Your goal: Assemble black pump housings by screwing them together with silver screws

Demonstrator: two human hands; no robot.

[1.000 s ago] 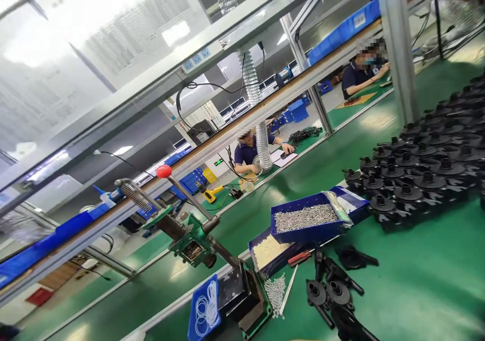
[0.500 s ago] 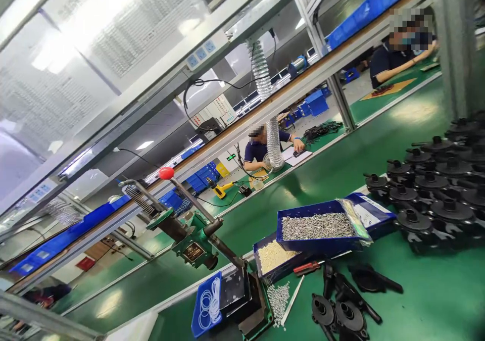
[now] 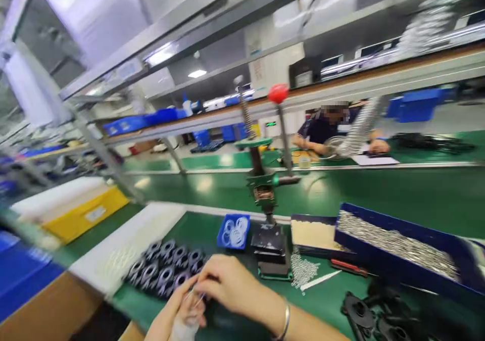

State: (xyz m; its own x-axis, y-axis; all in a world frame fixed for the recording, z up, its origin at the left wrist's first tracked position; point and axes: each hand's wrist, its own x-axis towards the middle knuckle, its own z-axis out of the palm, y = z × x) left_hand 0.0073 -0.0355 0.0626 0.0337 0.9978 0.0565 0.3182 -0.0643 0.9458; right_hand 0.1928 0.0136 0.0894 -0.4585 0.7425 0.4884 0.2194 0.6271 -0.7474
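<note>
My left hand and my right hand meet at the bottom centre, fingertips pinched together. A thin pale strand or ring edge shows between them, blurred, so I cannot tell what it is. Something whitish covers part of the left hand's lower fingers. Just beyond my hands stand rows of black round housings with open centres. A small blue tray of white rings lies farther back, beside a green hand press with a red lever knob.
Right of the press are a bin of cream pieces, a blue bin of metal screws, small metal bits, a white stick, a red-handled tool and black parts. A yellow bin stands left. A co-worker sits opposite.
The view has levelled and swung left, bringing the black housings and yellow bin into sight. Both my hands have come into view, pinched together; the large stack of black parts on the right has left it.
</note>
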